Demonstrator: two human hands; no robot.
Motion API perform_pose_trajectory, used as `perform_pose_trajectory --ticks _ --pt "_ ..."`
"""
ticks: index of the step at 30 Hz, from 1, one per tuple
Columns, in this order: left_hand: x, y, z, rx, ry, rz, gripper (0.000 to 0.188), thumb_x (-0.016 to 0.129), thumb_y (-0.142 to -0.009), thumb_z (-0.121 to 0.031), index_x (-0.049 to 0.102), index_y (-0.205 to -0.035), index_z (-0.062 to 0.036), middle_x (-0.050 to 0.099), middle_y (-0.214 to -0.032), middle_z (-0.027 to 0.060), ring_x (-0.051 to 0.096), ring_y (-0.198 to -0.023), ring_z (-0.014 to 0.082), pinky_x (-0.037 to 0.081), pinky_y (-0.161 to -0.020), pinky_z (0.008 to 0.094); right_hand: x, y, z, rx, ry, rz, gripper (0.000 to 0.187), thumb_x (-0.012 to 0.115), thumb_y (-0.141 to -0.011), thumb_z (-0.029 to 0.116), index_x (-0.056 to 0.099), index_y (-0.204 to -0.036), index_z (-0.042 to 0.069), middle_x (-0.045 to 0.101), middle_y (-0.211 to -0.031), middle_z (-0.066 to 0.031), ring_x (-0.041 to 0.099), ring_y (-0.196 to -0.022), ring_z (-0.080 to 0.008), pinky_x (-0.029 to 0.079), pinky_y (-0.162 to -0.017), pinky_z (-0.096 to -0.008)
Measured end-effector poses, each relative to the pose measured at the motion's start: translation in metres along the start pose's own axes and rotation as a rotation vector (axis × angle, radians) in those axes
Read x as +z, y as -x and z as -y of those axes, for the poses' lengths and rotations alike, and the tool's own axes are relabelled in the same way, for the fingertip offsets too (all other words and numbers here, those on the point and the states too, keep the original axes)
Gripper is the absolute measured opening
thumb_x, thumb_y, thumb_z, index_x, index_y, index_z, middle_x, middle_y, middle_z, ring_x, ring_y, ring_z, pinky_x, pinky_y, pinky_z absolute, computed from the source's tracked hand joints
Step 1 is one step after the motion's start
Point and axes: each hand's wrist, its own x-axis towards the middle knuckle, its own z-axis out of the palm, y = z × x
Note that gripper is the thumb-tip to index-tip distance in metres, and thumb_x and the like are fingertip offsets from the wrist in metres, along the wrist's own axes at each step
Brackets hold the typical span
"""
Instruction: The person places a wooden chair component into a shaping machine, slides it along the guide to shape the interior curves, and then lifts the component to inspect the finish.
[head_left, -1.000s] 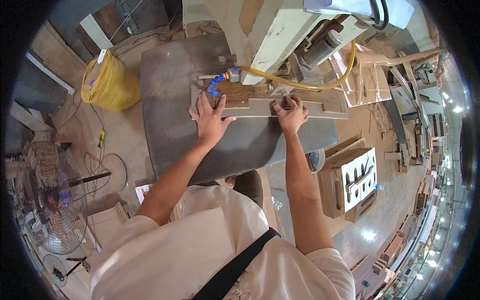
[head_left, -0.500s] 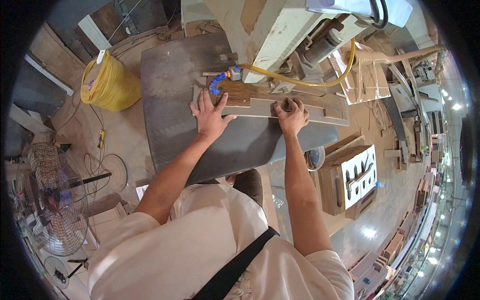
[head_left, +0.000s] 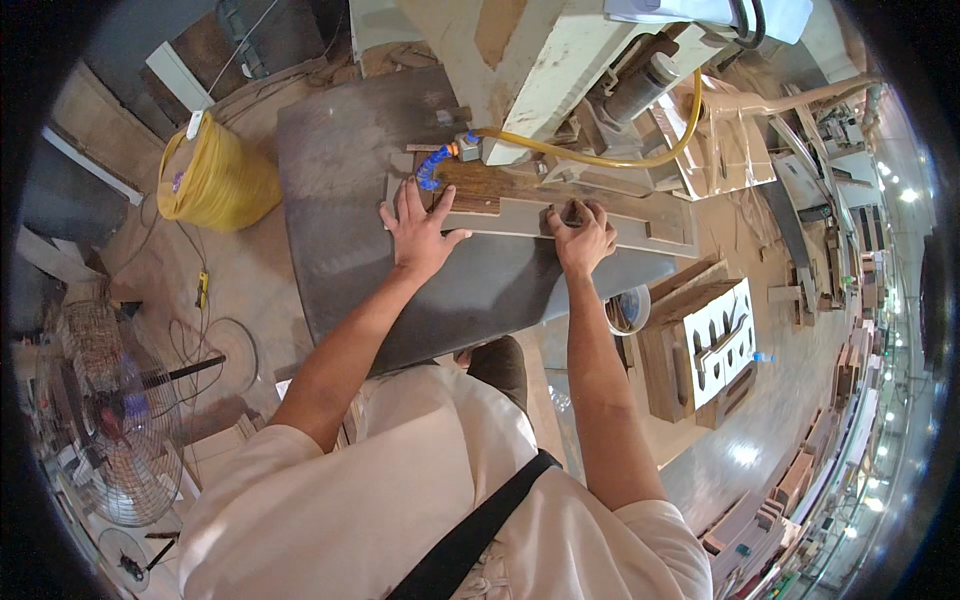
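Observation:
A long, flat light-toned board [head_left: 518, 216] lies on the dark machine table, with a dark brown wood strip [head_left: 474, 201] set along its far side. My left hand [head_left: 420, 238] lies over the board's left end, fingers spread and fingertips by the wood strip. Farther right, my right hand [head_left: 585, 240] curls its fingers round a dark, knob-like piece on the board, mostly hidden by the fingers. A blue segmented nozzle [head_left: 431, 166] bends down just beyond my left fingertips. What lies under both palms is hidden.
The machine's pale column [head_left: 545, 85] rises beyond the board, with a yellow hose [head_left: 620, 160] looping right. A yellow sack [head_left: 222, 180] stands left, a fan [head_left: 120, 440] lower left. Stacked wood with a white cut-out template [head_left: 722, 345] and a white bucket [head_left: 630, 308] are at right.
The view has shifted slightly, so the surroundings sit a little differently in the picture. Both hands keep their places on the board.

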Motion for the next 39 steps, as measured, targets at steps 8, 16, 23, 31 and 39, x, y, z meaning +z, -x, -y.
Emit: perform_pose_trajectory --ticks 8,16,23,31,39 --pt "-0.001 -0.001 0.001 0.034 0.039 -0.012 0.079 0.075 -0.077 -0.056 0.048 -0.147 -0.0299 0.027 -0.153 0.0276 0.025 -0.144 0.0420 0.017 -0.107 0.0733 -0.003 0.007 -0.002 0.020 0.000 -0.012 0.058 0.077 -0.071 0.053 0.074 -0.118 0.020 0.058 -0.138 -0.0029 0.046 -0.126 -0.0379 0.028 -0.109 -0.0584" --pt "-0.002 -0.002 0.004 0.036 0.057 0.003 0.079 0.077 -0.076 -0.053 0.050 -0.146 -0.0312 0.028 -0.152 0.0266 0.025 -0.144 0.0415 0.017 -0.108 0.0723 -0.006 0.014 -0.001 0.040 -0.001 0.001 0.056 0.077 -0.072 0.053 0.074 -0.119 0.022 0.058 -0.137 -0.0028 0.045 -0.127 -0.0377 0.028 -0.109 -0.0581" --pt "-0.005 -0.004 0.005 0.076 0.098 -0.015 0.077 0.079 -0.074 -0.052 0.053 -0.144 -0.0295 0.029 -0.152 0.0257 0.025 -0.144 0.0407 0.016 -0.109 0.0709 -0.005 0.022 -0.001 0.058 0.028 -0.052 0.055 0.078 -0.072 0.052 0.074 -0.117 0.021 0.059 -0.135 -0.0039 0.046 -0.126 -0.0369 0.028 -0.108 -0.0587" --pt "-0.008 -0.005 0.008 0.096 0.105 0.011 0.078 0.080 -0.073 -0.051 0.054 -0.143 -0.0282 0.030 -0.151 0.0246 0.026 -0.144 0.0403 0.016 -0.109 0.0709 -0.011 0.030 0.003 0.079 0.015 -0.051 0.055 0.079 -0.071 0.051 0.074 -0.116 0.019 0.058 -0.134 -0.0035 0.046 -0.126 -0.0358 0.028 -0.107 -0.0585" --pt "-0.008 -0.004 0.009 0.085 0.088 0.046 0.079 0.080 -0.073 -0.052 0.053 -0.144 -0.0298 0.030 -0.152 0.0251 0.025 -0.145 0.0400 0.016 -0.110 0.0702 -0.010 0.036 0.005 0.108 0.022 -0.070 0.055 0.079 -0.072 0.051 0.074 -0.116 0.018 0.059 -0.133 -0.0032 0.046 -0.126 -0.0353 0.027 -0.108 -0.0579"
